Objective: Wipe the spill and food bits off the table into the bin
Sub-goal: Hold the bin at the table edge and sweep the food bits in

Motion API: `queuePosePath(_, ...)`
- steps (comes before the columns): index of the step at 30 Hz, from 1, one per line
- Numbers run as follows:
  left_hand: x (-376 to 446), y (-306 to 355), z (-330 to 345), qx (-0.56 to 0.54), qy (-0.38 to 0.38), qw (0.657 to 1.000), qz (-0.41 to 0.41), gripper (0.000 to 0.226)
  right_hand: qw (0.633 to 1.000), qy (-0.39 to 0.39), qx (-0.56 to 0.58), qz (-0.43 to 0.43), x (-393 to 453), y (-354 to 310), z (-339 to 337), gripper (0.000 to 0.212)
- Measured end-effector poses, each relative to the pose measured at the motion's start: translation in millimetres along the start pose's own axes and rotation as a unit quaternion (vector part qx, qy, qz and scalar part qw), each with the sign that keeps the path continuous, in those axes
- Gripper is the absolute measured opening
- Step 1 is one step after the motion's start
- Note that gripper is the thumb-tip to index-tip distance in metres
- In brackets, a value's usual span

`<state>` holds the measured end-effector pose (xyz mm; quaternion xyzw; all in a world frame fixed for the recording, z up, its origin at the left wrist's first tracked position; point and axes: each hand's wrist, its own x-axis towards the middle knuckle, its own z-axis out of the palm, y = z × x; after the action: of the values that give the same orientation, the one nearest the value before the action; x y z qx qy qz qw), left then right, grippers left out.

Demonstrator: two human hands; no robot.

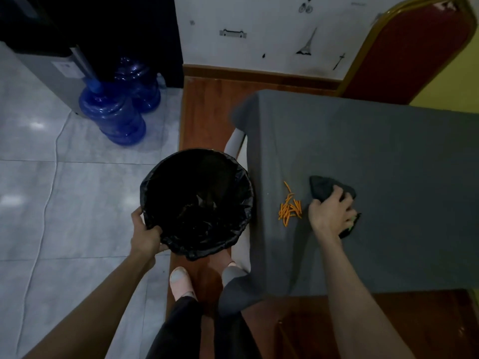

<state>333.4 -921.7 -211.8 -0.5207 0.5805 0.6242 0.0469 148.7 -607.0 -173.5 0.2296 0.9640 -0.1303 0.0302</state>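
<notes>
Our left hand [145,235] grips the rim of the bin [197,203], which has a black bag and dark scraps inside. Our right hand [330,216] squeezes a dark cloth [321,187] on the counter [388,141], with orange food bits [289,207] just left of it.

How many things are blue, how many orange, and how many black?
Blue: 2 water bottles
Orange: 1 pile of food bits
Black: 2, the bin and the cloth
Total: 5
</notes>
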Motion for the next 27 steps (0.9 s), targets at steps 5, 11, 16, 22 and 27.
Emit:
queuePosePath(5, -3, -6, 9, 0.006, 0.004, 1.000, 0.005, 0.068, 0.970, 0.100, 0.152, -0.161, 28, 7, 7, 0.048)
queuePosePath(11, -7, -7, 15, 0.005, -0.003, 1.000, 0.007, 0.066, 0.908, -0.025, 0.011, -0.418, 62, -29, 16, 0.059)
queuePosePath(16, -8, -3, 15, 0.018, -0.010, 1.000, 0.012, 0.067, 0.821, -0.098, -0.050, -0.560, 51, -4, 5, 0.063)
queuePosePath(22, -10, 1, 13, 0.040, -0.014, 0.999, 0.022, 0.068, 0.905, 0.025, -0.001, -0.425, 46, 33, -11, 0.053)
queuePosePath(27, -10, 0, 13, 0.055, -0.016, 0.998, 0.033, 0.067, 0.978, 0.054, 0.034, -0.199, 5, 56, 16, 0.048)
